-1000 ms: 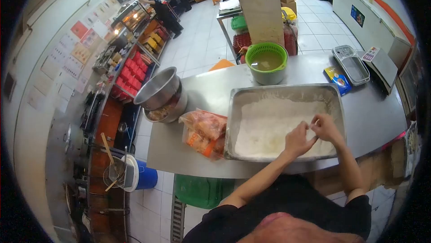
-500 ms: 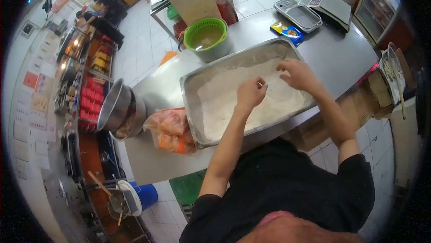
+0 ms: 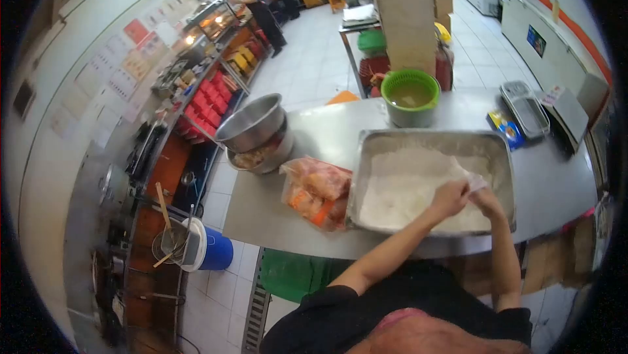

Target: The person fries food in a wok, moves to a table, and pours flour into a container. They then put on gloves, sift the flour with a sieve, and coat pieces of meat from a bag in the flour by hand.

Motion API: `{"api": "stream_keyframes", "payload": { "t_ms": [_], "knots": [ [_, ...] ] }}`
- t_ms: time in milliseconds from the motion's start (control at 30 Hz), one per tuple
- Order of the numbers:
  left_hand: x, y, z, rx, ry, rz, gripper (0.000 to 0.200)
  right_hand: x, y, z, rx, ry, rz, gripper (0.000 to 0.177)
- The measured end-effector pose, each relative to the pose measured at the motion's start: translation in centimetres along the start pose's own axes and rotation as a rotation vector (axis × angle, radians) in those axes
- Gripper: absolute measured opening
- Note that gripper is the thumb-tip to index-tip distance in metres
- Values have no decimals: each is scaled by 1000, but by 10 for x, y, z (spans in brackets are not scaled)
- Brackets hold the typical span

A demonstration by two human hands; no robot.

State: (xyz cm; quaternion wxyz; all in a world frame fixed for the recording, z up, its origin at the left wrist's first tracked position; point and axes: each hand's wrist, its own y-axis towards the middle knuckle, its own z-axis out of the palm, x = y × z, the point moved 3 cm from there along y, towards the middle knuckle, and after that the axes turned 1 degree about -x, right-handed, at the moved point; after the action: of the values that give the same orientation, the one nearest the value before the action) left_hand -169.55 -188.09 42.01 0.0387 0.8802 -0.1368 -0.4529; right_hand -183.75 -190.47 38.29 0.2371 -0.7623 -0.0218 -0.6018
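My left hand (image 3: pixel 450 198) and my right hand (image 3: pixel 485 203) are close together above the near right part of a deep metal tray (image 3: pixel 356 187). Both have closed fingers around a thin, whitish, see-through plastic film (image 3: pixel 470 179), which sticks up from between them. Whether it is a glove or a small bag I cannot make out. White flour-like powder (image 3: pixel 399 190) covers much of the tray's floor. Left of the tray lies a plastic bag of what looks like raw chicken (image 3: pixel 317 187).
Steel bowls (image 3: pixel 252 125) are stacked at the table's left, the lower one holding food. Behind the tray a green colander (image 3: pixel 411 86) sits in a pot of cloudy liquid. A blue-yellow packet (image 3: pixel 505 128), a lidded container (image 3: pixel 525 109) and a scale (image 3: pixel 566 115) stand right. Below left is a blue bucket (image 3: pixel 216 249).
The view has swung left, so the table appears further right. My hands have come together from slightly apart, and the whitish film now shows plainly between them.
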Motion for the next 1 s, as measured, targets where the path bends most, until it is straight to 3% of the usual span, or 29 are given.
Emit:
{"api": "stream_keyframes", "payload": {
  "t_ms": [33,67,133,167,233,367,400,467,533,567,600,667,767,833,1000],
  "knots": [
    [1,-6,0,13,-15,-14,18,-25,12,-6,-117,645,-31,36],
    [0,-12,0,41,-32,-38,17,-35,21,-5,-106,640,-48,36],
    [3,-22,8,-1,-51,-18,17,-42,31,-6,-134,973,-294,29],
    [4,-25,13,-28,-76,-4,16,-45,33,-5,-125,969,-301,29],
    [2,-33,15,-28,-93,34,16,-42,30,3,-124,1269,-257,27],
    [2,-44,18,-6,-129,160,15,-17,9,15,-106,1313,-111,23],
    [1,-46,19,-9,-126,163,15,-23,18,11,52,1288,-313,24],
    [-3,-49,18,9,-152,213,15,-31,30,7,213,1247,-517,25],
    [-5,-46,14,48,-91,189,15,-55,45,-5,-390,1291,-275,27],
    [-5,-45,13,91,-31,162,16,-66,48,-6,-387,1290,-277,27],
    [-10,-44,9,87,-28,165,16,-84,50,-6,-232,1247,-297,29],
    [-21,-41,-4,-101,-194,96,16,-81,46,5,-75,1197,-321,34],
    [-14,-29,3,55,-210,57,17,-40,18,28,-367,1051,-420,51],
    [-6,-26,7,71,-219,47,17,-45,26,25,-47,1154,-251,65],
    [-4,-27,20,57,-291,156,14,-76,41,18,-153,1089,-311,55]
  ]
}}
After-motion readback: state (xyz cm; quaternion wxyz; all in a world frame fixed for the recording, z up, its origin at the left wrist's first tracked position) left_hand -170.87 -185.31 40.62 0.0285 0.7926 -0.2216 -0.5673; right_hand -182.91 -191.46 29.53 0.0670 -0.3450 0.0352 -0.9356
